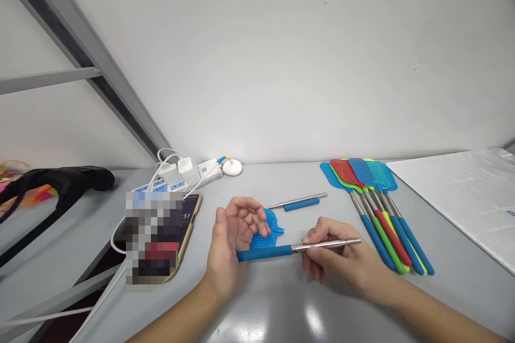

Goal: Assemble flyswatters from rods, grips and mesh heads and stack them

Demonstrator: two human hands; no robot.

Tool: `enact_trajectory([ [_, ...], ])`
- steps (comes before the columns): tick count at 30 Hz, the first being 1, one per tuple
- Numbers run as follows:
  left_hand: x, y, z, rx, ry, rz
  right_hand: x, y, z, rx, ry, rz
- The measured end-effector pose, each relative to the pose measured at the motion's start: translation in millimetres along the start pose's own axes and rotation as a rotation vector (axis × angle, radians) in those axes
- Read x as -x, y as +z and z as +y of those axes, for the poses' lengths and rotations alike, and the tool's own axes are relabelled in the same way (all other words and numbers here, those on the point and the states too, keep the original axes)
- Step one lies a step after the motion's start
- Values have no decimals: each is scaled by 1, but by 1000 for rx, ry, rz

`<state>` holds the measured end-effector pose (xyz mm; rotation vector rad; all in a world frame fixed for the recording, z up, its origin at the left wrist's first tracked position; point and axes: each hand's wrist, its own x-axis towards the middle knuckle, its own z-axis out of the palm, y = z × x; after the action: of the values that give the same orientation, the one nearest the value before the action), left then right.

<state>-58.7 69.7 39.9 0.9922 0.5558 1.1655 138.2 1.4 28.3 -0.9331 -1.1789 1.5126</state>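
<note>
My right hand (336, 254) pinches the metal shaft of a fly swatter handle (265, 252) between thumb and fingers. The handle's blue foam grip points left, its end against the palm side of my left hand (237, 244). That left hand is open, palm turned up, with its fingers loosely curled and apart. Behind its fingers lies a blue perforated swatter head (267, 233), partly hidden, its short socket pointing right. Farther back on the table are a bare metal rod (300, 200) and a separate blue foam grip (301, 204), side by side.
Several finished-looking fly swatters (382, 220) lie fanned at the right. A white wrapped panel (458, 193) is beyond them. At the left sit a phone (187, 225), partly pixelated, a power strip (171, 186) with white chargers and cables, and a black strap-like object (60, 187).
</note>
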Motion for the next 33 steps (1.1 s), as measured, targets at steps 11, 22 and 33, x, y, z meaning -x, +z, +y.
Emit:
enact_trajectory([
  [11,11,8,-2,-4,-48,-13,-1,18,9,29,86,103],
  [22,10,8,-5,-199,-90,-13,-4,20,9,-16,111,106],
  [33,3,-9,2,-1257,513,-231,-2,-22,-17,506,-46,133],
])
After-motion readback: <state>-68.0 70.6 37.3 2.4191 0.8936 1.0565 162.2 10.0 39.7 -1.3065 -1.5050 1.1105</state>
